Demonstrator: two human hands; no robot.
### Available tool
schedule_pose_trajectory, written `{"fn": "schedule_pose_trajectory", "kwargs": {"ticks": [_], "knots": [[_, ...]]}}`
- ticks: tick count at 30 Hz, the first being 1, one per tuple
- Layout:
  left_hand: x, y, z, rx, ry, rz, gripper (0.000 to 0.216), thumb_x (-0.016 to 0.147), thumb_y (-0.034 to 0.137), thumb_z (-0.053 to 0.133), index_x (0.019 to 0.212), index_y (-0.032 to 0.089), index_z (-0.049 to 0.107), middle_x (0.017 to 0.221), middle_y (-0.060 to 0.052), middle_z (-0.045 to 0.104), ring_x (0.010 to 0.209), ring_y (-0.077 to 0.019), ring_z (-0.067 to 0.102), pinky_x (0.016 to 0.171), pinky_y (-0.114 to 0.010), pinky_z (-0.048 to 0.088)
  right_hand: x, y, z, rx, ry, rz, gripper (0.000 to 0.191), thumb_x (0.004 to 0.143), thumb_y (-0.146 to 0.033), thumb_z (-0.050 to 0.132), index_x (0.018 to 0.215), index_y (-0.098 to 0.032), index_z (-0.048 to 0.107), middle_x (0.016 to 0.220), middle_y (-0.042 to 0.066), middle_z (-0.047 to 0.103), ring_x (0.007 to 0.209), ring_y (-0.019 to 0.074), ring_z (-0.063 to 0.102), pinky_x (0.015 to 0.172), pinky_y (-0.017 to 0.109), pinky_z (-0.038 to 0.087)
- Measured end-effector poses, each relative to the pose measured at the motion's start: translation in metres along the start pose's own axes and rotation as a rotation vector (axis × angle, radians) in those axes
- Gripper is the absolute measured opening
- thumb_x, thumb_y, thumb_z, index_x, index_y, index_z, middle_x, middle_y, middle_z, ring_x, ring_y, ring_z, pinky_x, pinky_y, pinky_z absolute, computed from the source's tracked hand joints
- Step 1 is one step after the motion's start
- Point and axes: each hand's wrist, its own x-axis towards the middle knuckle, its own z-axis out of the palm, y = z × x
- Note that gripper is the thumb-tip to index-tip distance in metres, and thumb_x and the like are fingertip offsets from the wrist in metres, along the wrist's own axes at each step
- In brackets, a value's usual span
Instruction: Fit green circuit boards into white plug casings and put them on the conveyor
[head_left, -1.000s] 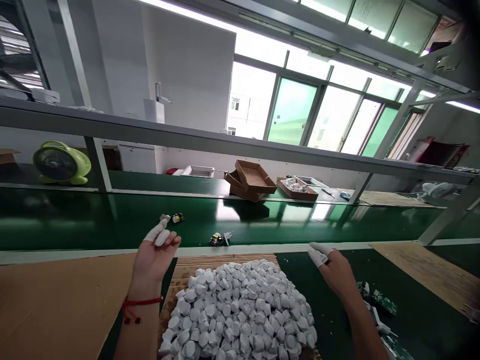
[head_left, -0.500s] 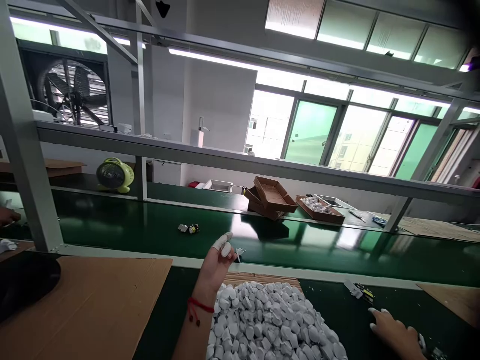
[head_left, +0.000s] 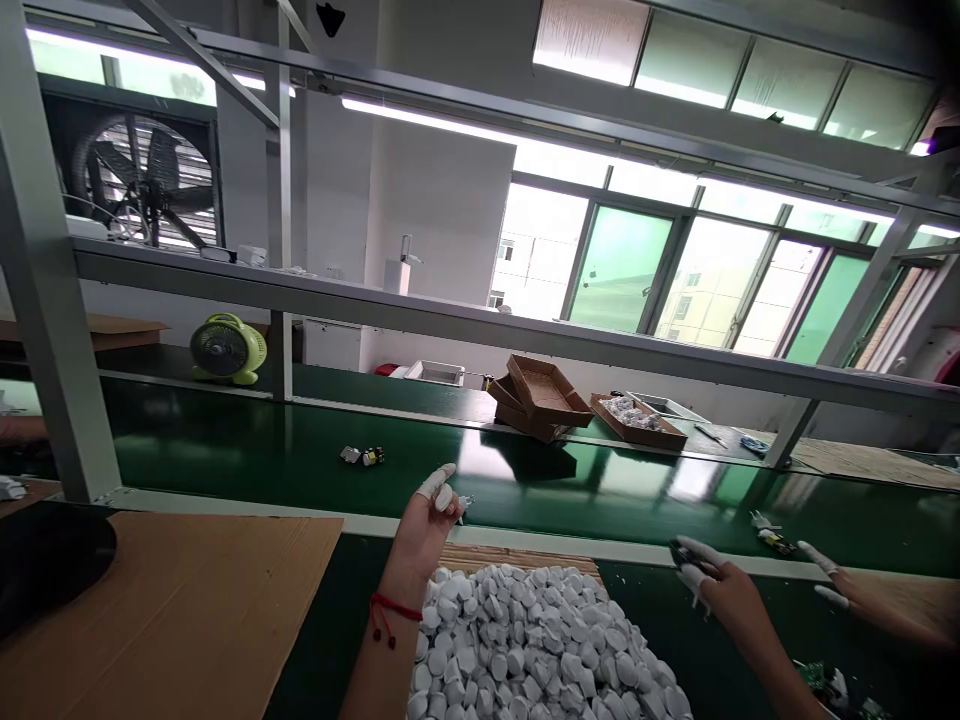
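Observation:
My left hand point(head_left: 427, 522), with white finger covers and a red string bracelet, is above the belt edge. Pinched in its fingers is a small white piece with thin prongs point(head_left: 466, 503). Beneath it lies a heap of white plastic caps point(head_left: 532, 640). My right hand point(head_left: 716, 585), also with white-covered fingertips, is closed on a small dark circuit assembly point(head_left: 684, 556) near the belt's edge; fingers partly hide it. Farther right, another person's hand point(head_left: 844, 585) reaches beside a white and yellow-black circuit assembly point(head_left: 774, 536) on the belt.
A green conveyor belt point(head_left: 247, 450) runs across, carrying another small assembly point(head_left: 364, 456). A cardboard sheet point(head_left: 187, 600) lies at left. Loose circuit boards point(head_left: 821, 680) are at lower right. Brown trays point(head_left: 547, 395) stand behind the belt. A metal frame point(head_left: 64, 300) rises at left.
My right hand has moved up and left and picked up the circuit assembly from the bench. Another person's hand and an assembly have appeared at right. The far assembly has shifted slightly left.

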Motion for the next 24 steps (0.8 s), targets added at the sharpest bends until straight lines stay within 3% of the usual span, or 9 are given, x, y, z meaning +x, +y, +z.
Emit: {"fn": "schedule_pose_trajectory", "kwargs": {"ticks": [2, 4, 8, 10, 14, 17, 20, 24], "knots": [[0.0, -0.005, 0.001, 0.03, -0.038, -0.022, 0.012, 0.074, 0.02, 0.066, 0.083, 0.013, 0.065, 0.043, 0.01, 0.041, 0.045, -0.0051, 0.039, 0.052, -0.02, 0.039, -0.013, -0.047, 0.005, 0.504, -0.034, 0.059, 0.049, 0.06, -0.038, 0.064, 0.103, -0.018, 0.071, 0.091, 0.008, 0.074, 0.077, 0.0273, 0.068, 0.058, 0.031, 0.052], [-0.001, -0.011, 0.004, 0.074, -0.097, -0.063, 0.019, 0.071, 0.024, 0.07, 0.088, 0.014, 0.067, 0.045, 0.009, 0.044, 0.046, -0.0054, 0.042, 0.052, -0.02, 0.039, -0.031, -0.094, 0.014, 0.818, -0.095, 0.11, 0.046, 0.056, -0.036, 0.072, 0.099, -0.019, 0.073, 0.09, 0.006, 0.074, 0.073, 0.0228, 0.067, 0.054, 0.026, 0.05], [-0.009, -0.023, 0.012, 0.215, -0.234, -0.17, 0.029, 0.069, 0.031, 0.075, 0.091, 0.012, 0.071, 0.056, 0.001, 0.06, 0.051, -0.0093, 0.052, 0.053, -0.024, 0.04, -0.074, -0.166, 0.038, 1.097, -0.222, 0.003, 0.038, 0.061, -0.031, 0.076, 0.099, -0.024, 0.074, 0.105, 0.005, 0.073, 0.091, 0.0228, 0.067, 0.07, 0.026, 0.053], [-0.013, -0.028, 0.015, 0.288, -0.287, -0.206, 0.033, 0.066, 0.032, 0.079, 0.092, 0.011, 0.073, 0.067, -0.005, 0.067, 0.059, -0.0139, 0.059, 0.057, -0.027, 0.043, -0.091, -0.189, 0.05, 1.188, -0.303, 0.045, 0.036, 0.063, -0.031, 0.075, 0.098, -0.026, 0.074, 0.114, 0.004, 0.07, 0.093, 0.0223, 0.066, 0.07, 0.026, 0.054], [-0.013, -0.035, 0.011, 0.384, -0.498, -0.143, 0.053, 0.061, 0.039, 0.083, 0.107, 0.015, 0.071, 0.103, -0.013, 0.071, 0.095, -0.0264, 0.063, 0.081, -0.035, 0.047, -0.109, -0.214, 0.068, 1.342, -0.48, 0.112, 0.045, 0.063, -0.031, 0.075, 0.107, -0.027, 0.068, 0.108, 0.003, 0.071, 0.084, 0.0197, 0.067, 0.064, 0.025, 0.052], [-0.009, -0.041, 0.002, 0.355, -0.657, -0.009, 0.063, 0.071, 0.048, 0.074, 0.128, 0.025, 0.058, 0.131, -0.01, 0.059, 0.123, -0.0306, 0.049, 0.105, -0.041, 0.034, -0.113, -0.222, 0.079, 1.336, -0.46, 0.011, 0.047, 0.064, -0.029, 0.077, 0.109, -0.024, 0.063, 0.096, 0.005, 0.073, 0.067, 0.0155, 0.064, 0.055, 0.023, 0.048], [-0.008, -0.042, -0.004, 0.278, -0.665, -0.007, 0.057, 0.082, 0.047, 0.063, 0.134, 0.03, 0.051, 0.139, -0.007, 0.053, 0.131, -0.0294, 0.043, 0.112, -0.045, 0.026, -0.113, -0.221, 0.088, 1.237, -0.383, -0.096, 0.038, 0.067, -0.03, 0.077, 0.1, -0.022, 0.06, 0.083, 0.003, 0.072, 0.054, 0.012, 0.057, 0.045, 0.02, 0.04], [-0.01, -0.038, 0.002, 0.336, -0.507, -0.02, 0.043, 0.079, 0.035, 0.069, 0.121, 0.026, 0.064, 0.126, -0.008, 0.063, 0.121, -0.0277, 0.054, 0.106, -0.041, 0.039, -0.105, -0.21, 0.096, 1.038, -0.28, -0.22, 0.022, 0.072, -0.033, 0.072, 0.084, -0.02, 0.059, 0.074, 0.003, 0.068, 0.062, 0.0164, 0.062, 0.056, 0.025, 0.049]]}}
